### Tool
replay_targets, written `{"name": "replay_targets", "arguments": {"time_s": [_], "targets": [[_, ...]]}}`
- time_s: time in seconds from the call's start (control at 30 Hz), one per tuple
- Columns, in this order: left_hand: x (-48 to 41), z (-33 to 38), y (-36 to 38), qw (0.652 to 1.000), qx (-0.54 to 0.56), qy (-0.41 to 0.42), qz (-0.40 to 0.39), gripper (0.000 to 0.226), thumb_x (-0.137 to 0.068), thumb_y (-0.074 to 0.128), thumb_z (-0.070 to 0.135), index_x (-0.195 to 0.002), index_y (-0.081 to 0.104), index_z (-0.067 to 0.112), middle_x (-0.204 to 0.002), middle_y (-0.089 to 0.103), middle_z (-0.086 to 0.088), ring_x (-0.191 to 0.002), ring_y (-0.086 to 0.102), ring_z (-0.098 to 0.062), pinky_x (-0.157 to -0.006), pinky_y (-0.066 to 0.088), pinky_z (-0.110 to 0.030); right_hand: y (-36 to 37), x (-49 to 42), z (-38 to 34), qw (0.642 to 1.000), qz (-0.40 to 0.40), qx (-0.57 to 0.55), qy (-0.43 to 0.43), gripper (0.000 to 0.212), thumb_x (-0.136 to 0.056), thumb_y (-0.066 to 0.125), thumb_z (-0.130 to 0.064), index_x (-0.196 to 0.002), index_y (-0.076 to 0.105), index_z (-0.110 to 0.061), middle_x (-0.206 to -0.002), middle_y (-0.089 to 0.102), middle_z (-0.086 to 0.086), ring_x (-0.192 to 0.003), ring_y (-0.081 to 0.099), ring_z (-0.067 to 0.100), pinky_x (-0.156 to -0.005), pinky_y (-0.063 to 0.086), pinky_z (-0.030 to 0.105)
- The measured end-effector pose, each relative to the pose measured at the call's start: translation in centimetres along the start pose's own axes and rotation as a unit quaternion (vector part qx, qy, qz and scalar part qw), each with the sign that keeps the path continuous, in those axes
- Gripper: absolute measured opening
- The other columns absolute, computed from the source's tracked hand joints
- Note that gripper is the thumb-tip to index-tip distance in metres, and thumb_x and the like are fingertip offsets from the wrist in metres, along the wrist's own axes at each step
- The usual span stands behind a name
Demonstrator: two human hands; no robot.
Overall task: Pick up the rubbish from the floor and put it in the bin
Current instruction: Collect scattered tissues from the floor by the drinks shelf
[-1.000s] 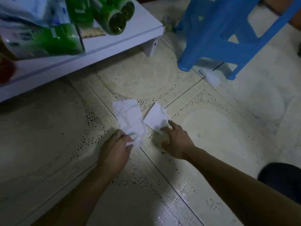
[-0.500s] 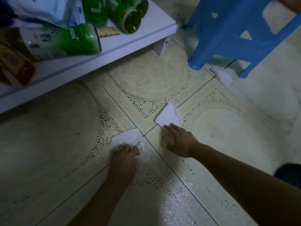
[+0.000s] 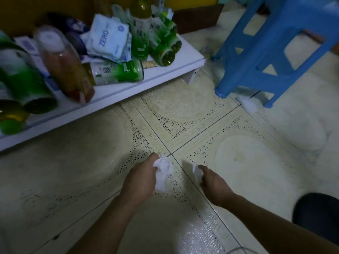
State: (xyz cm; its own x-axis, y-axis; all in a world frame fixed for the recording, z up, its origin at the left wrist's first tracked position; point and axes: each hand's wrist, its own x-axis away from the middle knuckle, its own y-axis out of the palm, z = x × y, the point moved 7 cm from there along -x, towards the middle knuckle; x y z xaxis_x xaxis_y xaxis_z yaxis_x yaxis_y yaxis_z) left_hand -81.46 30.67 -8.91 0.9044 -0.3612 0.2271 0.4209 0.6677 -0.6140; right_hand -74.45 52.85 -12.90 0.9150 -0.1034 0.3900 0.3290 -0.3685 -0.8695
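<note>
Left hand [image 3: 142, 177] and right hand [image 3: 213, 182], fingers clamped on crumpled tissues [image 3: 163, 174], open floor [image 3: 238, 158] ahead.

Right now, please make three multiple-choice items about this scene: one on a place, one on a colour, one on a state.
1. Where does the loose tissue lie?
A. on the shelf
B. by the stool's leg
C. in a bin

2. What colour is the stool?
A. blue
B. red
C. white

3. What is the left hand's state?
A. open flat
B. shut on a tissue
C. holding a bottle

Answers:
1 B: the loose tissue lies on the floor beside the stool.
2 A: its plastic is blue.
3 B: the left hand has a crumpled tissue in its grip.
</note>
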Motion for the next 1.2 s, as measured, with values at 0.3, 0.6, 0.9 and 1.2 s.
{"name": "replay_targets", "arguments": {"time_s": [0.3,0.6,0.9,1.2], "targets": [[4.7,9.1,-7.6,0.995,0.098,0.029,-0.002,0.044,-0.091,0.037,0.055,-0.111,0.06,0.024,-0.109,0.043,-0.003,-0.085,0.055,-0.008,-0.071,0.039,-0.026,-15.7,7.8,-4.0,0.987,0.143,0.067,-0.012,0.013,-0.091,0.056,-0.017,-0.095,0.068,-0.013,-0.105,0.06,0.006,-0.097,0.054,0.021,-0.073,0.042,0.025],[6.9,14.8,-10.1,0.985,0.117,0.085,0.091,0.038,-0.09,0.051,0.012,-0.125,0.061,0.022,-0.126,0.062,-0.002,-0.102,0.059,-0.01,-0.083,0.042,-0.019,-22.7,9.8,-0.4,0.98,0.193,0.05,0.022,0.015,-0.09,0.055,-0.016,-0.094,0.069,-0.017,-0.088,0.07,0.007,-0.072,0.056,0.02,-0.059,0.04,0.028],[-1.5,18.3,-2.5,0.989,0.057,0.034,0.131,0.021,-0.08,0.06,0.004,-0.097,0.07,0.012,-0.078,0.071,-0.002,-0.061,0.061,-0.009,-0.05,0.041,-0.015,-22.4,0.1,11.1,0.966,0.224,-0.116,0.054,0.013,-0.091,0.055,-0.015,-0.089,0.066,-0.01,-0.078,0.065,0.006,-0.07,0.058,0.024,-0.055,0.041,0.026],[-14.4,21.8,8.4,0.986,0.135,0.011,0.093,0.015,-0.087,0.063,0.02,-0.096,0.075,0.021,-0.071,0.074,0.004,-0.053,0.068,-0.011,-0.045,0.051,-0.02,-20.1,-16.2,25.9,0.971,0.187,-0.12,0.088,0.016,-0.088,0.058,-0.018,-0.084,0.072,-0.014,-0.071,0.067,0.007,-0.06,0.06,0.022,-0.054,0.044,0.023]]}}
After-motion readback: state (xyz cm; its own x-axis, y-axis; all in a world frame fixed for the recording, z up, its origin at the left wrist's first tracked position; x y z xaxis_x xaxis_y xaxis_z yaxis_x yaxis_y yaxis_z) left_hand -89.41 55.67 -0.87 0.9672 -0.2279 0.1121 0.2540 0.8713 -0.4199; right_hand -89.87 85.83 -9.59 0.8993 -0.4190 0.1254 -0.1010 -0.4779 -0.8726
